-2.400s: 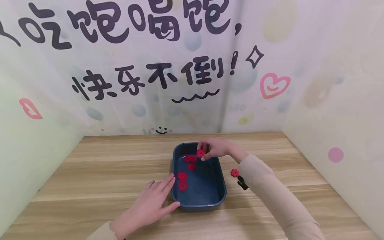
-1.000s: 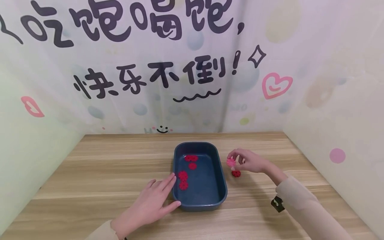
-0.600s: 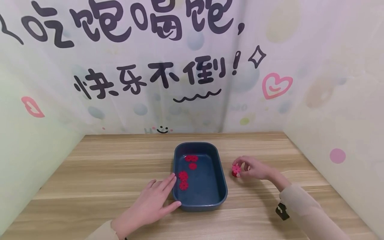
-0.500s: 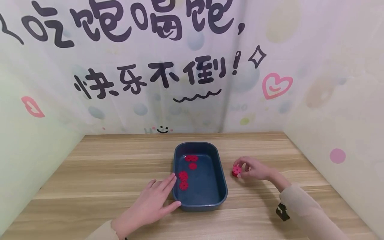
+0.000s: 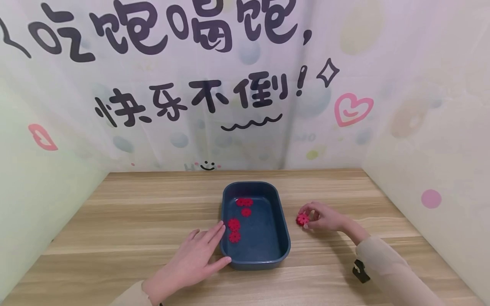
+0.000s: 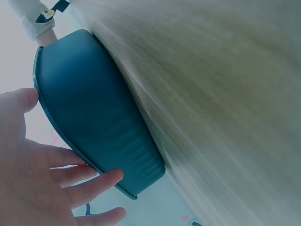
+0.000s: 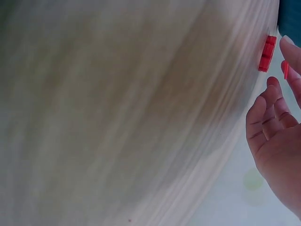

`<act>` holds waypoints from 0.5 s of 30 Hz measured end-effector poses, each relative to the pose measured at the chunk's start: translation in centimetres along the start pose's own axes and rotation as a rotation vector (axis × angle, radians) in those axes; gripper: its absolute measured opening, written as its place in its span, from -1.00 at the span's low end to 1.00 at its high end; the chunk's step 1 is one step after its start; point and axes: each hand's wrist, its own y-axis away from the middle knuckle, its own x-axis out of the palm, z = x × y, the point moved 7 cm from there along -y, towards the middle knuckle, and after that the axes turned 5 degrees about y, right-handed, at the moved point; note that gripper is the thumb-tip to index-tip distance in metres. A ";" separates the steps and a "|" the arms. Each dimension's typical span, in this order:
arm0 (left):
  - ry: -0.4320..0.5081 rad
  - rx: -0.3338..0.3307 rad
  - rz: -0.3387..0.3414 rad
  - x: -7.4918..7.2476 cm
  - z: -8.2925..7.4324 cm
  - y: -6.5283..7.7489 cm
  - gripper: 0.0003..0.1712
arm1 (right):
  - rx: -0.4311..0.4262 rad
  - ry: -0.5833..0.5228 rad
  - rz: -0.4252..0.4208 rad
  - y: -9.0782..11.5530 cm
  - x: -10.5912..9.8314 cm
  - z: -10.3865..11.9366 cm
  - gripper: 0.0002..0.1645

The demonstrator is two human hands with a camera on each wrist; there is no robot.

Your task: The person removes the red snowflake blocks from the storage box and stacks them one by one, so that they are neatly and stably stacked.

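Note:
My right hand (image 5: 323, 217) pinches a red flower-shaped plastic disc (image 5: 303, 219) by its edge, right of the tray. In the right wrist view this disc (image 7: 285, 69) shows edge-on between thumb and finger, a little apart from a small stack of red discs (image 7: 267, 54) on the table. From the head camera the stack is mostly hidden beneath it. My left hand (image 5: 191, 259) touches the left rim of the dark blue rectangular tray (image 5: 287, 246) with fairly straight fingers. Several red discs (image 5: 234, 225) lie along the tray's left side and far end.
The tray stands on a wood-grain table (image 5: 153, 212). A printed white curtain (image 5: 245, 127) hangs behind it, and pale walls close in both sides. A black strap (image 5: 360, 272) hangs by the right sleeve.
My right hand has carried a red disc out of the tray's far end to the right, then lowered it over the stack on the table. The left hand has kept its place.

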 end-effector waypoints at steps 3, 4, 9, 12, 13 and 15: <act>-0.002 -0.006 0.009 0.0 0.0 0.0 -0.16 | -0.012 -0.002 0.000 0.0 0.1 0.0 -0.60; -0.002 -0.007 0.012 0.1 0.1 0.0 -0.15 | -0.015 -0.007 0.003 0.0 0.1 0.0 -0.60; -0.001 -0.008 0.015 0.1 0.1 0.0 -0.17 | -0.025 -0.021 0.011 0.0 0.2 0.0 -0.60; -0.004 -0.005 0.010 0.1 0.0 0.0 -0.18 | -0.025 -0.024 0.014 0.0 0.3 -0.1 -0.60; -0.005 -0.005 0.008 0.0 0.0 0.0 -0.18 | -0.024 -0.026 0.016 0.0 0.3 -0.1 -0.60; -0.006 -0.005 0.007 0.0 0.0 0.0 -0.19 | -0.026 -0.028 0.016 0.0 0.3 -0.1 -0.60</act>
